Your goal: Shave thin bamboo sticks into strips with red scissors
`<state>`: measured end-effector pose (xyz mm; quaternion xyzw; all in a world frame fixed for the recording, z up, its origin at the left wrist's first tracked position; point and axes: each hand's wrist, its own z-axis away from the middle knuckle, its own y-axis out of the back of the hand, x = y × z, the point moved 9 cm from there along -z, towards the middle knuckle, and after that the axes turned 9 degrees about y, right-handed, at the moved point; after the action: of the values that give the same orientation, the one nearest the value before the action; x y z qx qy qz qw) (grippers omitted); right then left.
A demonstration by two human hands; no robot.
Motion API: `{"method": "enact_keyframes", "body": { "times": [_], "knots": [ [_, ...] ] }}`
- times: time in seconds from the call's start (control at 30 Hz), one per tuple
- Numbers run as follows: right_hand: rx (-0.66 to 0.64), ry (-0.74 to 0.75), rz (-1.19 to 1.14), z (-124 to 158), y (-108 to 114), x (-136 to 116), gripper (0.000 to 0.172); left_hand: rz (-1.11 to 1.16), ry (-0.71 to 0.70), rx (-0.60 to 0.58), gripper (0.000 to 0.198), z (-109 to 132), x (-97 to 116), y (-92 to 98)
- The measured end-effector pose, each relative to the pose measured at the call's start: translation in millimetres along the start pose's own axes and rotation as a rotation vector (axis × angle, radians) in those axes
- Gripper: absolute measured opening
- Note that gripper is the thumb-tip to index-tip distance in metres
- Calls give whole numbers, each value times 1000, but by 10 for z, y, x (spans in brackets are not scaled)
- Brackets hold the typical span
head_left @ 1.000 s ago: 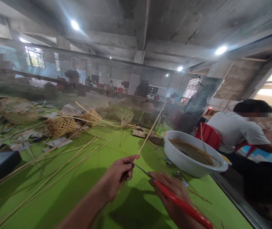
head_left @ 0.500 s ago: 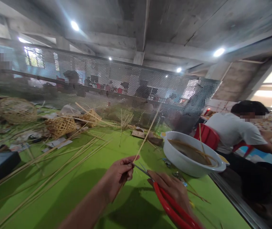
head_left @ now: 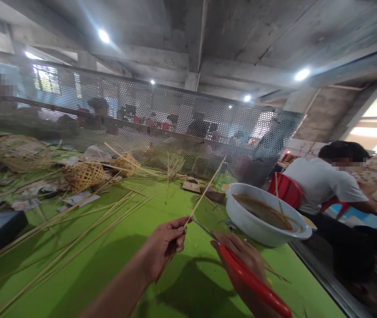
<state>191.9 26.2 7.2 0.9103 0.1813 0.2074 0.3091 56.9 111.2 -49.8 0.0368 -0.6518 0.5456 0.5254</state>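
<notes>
My left hand (head_left: 164,244) pinches a thin bamboo strip (head_left: 205,191) that slants up and to the right, over the green table (head_left: 85,269). My right hand (head_left: 243,265) grips red-handled scissors (head_left: 251,281). Their metal blades (head_left: 202,228) point left toward the strip, close to my left fingertips. Whether the blades touch the strip I cannot make out.
A white basin (head_left: 265,213) of brown liquid stands at the right. Long bamboo strips (head_left: 76,229) lie across the table, with woven baskets (head_left: 84,174) at the back left. A perforated metal screen (head_left: 162,119) runs behind. A person in white (head_left: 327,181) sits right on a red chair.
The strip's upper end has swung slightly right. My right hand has shifted the scissors a little, and their handles look closer together than half a second ago.
</notes>
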Motion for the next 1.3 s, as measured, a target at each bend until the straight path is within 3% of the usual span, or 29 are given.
{"method": "enact_keyframes", "body": {
  "times": [0.07,0.2,0.4,0.57,0.7,0.83,1.13,1.3],
  "knots": [
    [55,4,-11,7,44,15,25,15,-1,-4,34,0,5,-6],
    [4,101,-74,-20,-13,-82,26,3,11,5,35,9,3,-8],
    [64,-65,-56,0,44,72,23,19,23,-15,34,33,14,-55],
    [-72,28,-123,-12,-89,-49,25,6,23,-15,35,48,16,-54],
    [-8,-156,-94,16,-19,198,24,-33,63,-40,36,47,-35,-63],
    [-31,-266,-147,52,-7,326,24,-71,57,-21,36,52,-21,-61],
    [-73,-352,-251,75,-67,343,24,-157,75,-13,36,29,-37,-67],
    [-133,-325,-338,21,-106,176,25,-149,38,-23,34,-19,-31,-8]
  ]
}}
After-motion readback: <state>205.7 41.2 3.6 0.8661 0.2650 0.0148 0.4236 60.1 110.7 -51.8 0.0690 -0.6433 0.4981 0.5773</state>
